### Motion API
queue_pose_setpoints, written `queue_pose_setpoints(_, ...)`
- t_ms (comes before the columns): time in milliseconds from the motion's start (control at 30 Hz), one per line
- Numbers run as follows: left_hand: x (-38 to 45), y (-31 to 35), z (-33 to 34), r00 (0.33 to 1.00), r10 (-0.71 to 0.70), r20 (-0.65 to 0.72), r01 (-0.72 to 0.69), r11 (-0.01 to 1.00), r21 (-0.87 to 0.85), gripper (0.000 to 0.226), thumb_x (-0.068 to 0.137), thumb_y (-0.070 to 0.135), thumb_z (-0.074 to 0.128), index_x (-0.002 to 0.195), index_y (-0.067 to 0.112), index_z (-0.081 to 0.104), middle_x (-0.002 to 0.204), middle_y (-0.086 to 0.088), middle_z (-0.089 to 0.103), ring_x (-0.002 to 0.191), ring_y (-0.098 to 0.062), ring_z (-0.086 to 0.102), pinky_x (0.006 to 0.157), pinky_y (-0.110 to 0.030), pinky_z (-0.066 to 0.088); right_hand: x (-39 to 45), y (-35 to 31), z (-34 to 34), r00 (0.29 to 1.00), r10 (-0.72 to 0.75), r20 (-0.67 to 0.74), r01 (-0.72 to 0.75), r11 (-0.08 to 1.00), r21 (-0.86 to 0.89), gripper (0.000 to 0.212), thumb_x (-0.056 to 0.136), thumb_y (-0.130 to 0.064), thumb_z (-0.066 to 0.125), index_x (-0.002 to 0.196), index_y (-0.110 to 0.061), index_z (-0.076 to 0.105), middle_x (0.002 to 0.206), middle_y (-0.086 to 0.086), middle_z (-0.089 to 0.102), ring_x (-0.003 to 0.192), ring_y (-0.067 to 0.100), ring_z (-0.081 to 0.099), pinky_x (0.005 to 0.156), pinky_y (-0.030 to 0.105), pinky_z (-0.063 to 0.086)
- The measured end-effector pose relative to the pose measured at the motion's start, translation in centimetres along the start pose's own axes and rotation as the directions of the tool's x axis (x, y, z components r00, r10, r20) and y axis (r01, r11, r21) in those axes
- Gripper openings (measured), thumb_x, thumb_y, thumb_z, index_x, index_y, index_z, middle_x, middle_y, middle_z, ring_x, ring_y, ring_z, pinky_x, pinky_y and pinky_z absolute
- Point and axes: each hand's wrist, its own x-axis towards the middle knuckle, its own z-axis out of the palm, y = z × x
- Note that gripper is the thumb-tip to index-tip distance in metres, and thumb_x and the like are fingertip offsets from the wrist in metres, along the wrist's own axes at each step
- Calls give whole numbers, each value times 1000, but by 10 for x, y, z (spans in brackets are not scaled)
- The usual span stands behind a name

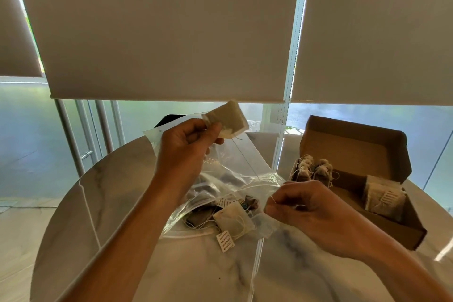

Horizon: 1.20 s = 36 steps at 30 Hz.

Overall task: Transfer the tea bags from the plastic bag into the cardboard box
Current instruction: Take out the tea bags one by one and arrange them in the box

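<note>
My left hand point(187, 144) pinches a pale tea bag point(226, 117) and holds it up above the clear plastic bag point(225, 179). A thin string runs from that tea bag down to my right hand point(301, 206), which pinches the string's end just right of the bag's mouth. Several tea bags point(232, 219) with white paper tags spill from the bag's open end onto the table. The open cardboard box point(392, 225) stands at the right, lid raised, with several tea bags point(382, 197) standing inside it.
Everything lies on a round white marble table point(122, 203), whose edge curves round at the left. Roller blinds and window glass rise directly behind it. A dark object point(169, 119) shows just beyond the table's far edge.
</note>
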Motion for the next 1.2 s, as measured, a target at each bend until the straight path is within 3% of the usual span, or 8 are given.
queue_pose_setpoints(267,-4,-11,0,987,-140,-81,132,987,-91,15,83,27,66,71,24,72,70,-5,66,62,-10,49,59,-25,45,-13,6,-13,988,155,2,-154,981,121,13,75,-27,66,84,-26,76,82,-5,71,68,11,64,62,19,51)
queue_pose_setpoints(367,-11,-13,6,981,-191,-40,189,981,-55,12,78,31,70,68,24,72,57,4,56,51,-4,49,45,-22,44,-12,3,-17,978,107,-177,-56,961,270,18,75,-11,69,90,-20,75,79,4,73,68,18,69,60,21,54)
queue_pose_setpoints(500,-23,-10,21,977,-207,57,210,976,-51,7,76,28,71,77,21,72,53,8,59,44,0,49,53,-25,41,-5,-15,-19,949,104,-297,96,803,588,18,60,-17,72,76,-10,76,79,13,73,72,25,72,61,25,58)
queue_pose_setpoints(600,-30,-9,31,978,-172,119,178,983,-40,11,77,26,71,86,19,70,61,8,67,47,1,53,54,-20,41,4,-24,-17,942,115,-315,126,750,649,15,62,-14,69,76,-8,73,83,14,73,75,23,72,61,24,57)
queue_pose_setpoints(767,-36,-12,39,982,-70,178,72,997,-4,13,76,23,73,87,20,67,72,6,73,57,-4,63,53,-12,46,18,-31,-7,915,139,-378,117,806,580,17,60,-24,74,75,-18,76,85,4,74,77,15,64,64,25,49)
queue_pose_setpoints(933,-38,-24,35,968,43,247,-88,981,173,17,75,26,75,89,26,66,76,12,72,70,-4,67,61,-16,50,17,-27,-7,861,145,-487,117,876,468,8,74,-13,74,82,-15,74,79,1,74,72,15,67,62,26,51)
queue_pose_setpoints(1067,-39,-32,22,937,122,327,-295,780,552,19,73,35,75,87,36,63,90,20,57,82,-1,53,65,-8,37,6,-23,-28,841,98,-532,56,963,265,6,77,-12,73,80,-17,73,73,-5,74,61,7,66,57,18,51)
queue_pose_setpoints(1200,-32,-40,10,887,172,429,-420,687,594,11,76,22,75,77,30,67,96,14,65,90,-7,54,77,-31,49,-7,-13,-71,807,66,-587,-103,994,-31,15,76,-13,75,80,-27,69,78,-15,69,76,4,66,62,13,49)
